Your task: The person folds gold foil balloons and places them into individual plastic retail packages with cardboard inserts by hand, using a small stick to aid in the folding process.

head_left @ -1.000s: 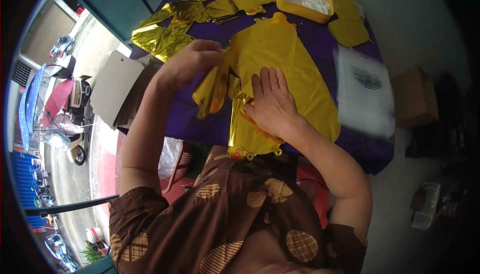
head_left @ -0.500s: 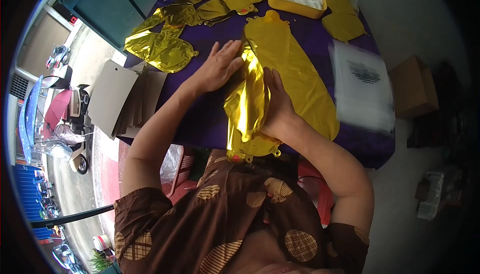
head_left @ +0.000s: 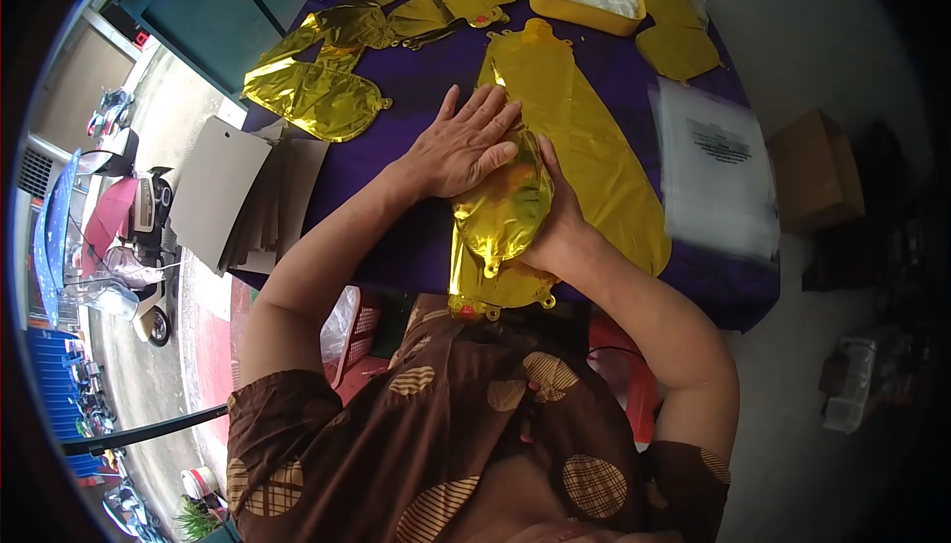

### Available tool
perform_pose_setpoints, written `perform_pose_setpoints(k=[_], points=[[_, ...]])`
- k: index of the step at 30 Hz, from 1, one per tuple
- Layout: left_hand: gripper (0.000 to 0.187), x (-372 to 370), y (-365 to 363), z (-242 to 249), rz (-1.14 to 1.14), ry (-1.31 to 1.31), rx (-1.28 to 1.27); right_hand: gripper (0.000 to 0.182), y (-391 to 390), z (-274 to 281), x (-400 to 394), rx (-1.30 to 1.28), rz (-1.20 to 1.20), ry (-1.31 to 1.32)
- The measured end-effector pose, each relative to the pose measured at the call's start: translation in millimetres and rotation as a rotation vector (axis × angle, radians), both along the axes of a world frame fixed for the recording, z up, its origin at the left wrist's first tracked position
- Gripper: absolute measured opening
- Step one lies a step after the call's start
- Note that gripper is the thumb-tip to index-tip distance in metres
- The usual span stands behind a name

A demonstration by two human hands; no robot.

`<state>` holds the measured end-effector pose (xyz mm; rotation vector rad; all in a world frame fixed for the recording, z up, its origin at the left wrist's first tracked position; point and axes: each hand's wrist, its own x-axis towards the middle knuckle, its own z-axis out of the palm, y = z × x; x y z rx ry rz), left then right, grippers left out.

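Note:
A folded gold foil balloon (head_left: 505,216) lies near the front edge of the table, on top of the large flat foil balloon. My left hand (head_left: 466,147) rests palm down on its upper part, fingers stretched and slightly apart. Along the balloon's right edge is my right hand (head_left: 560,211), holding that side; one digit points up beside the foil, and the other fingers are mostly hidden by it. The large flat gold foil balloon (head_left: 604,166) extends underneath and to the right, its tabbed end pointing away from me.
Crumpled gold foil balloons (head_left: 327,97) lie at the left back of the purple cloth (head_left: 396,231). A yellow tray (head_left: 584,13) with white items stands at the back. Clear plastic bags (head_left: 718,181) lie right, grey cards (head_left: 223,186) left. A cardboard box (head_left: 817,171) is beyond the table.
The raised, folded foil has been laid flatter. My left hand has moved right and turned palm down onto it. My right hand stays at its right edge.

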<state>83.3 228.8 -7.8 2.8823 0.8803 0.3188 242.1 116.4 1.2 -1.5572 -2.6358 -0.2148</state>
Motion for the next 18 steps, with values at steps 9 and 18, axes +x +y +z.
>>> perform_pose_setpoints(k=[9,18], points=[[0.086,1.6,-1.5,-4.1,0.014,0.014,0.127,0.066,-1.6,6.3,21.3,-0.021,0.045,0.320],[0.120,3.6,-7.1,-5.4,0.048,0.051,0.173,0.032,-85.1,82.3,97.9,-0.101,-0.625,0.203]])
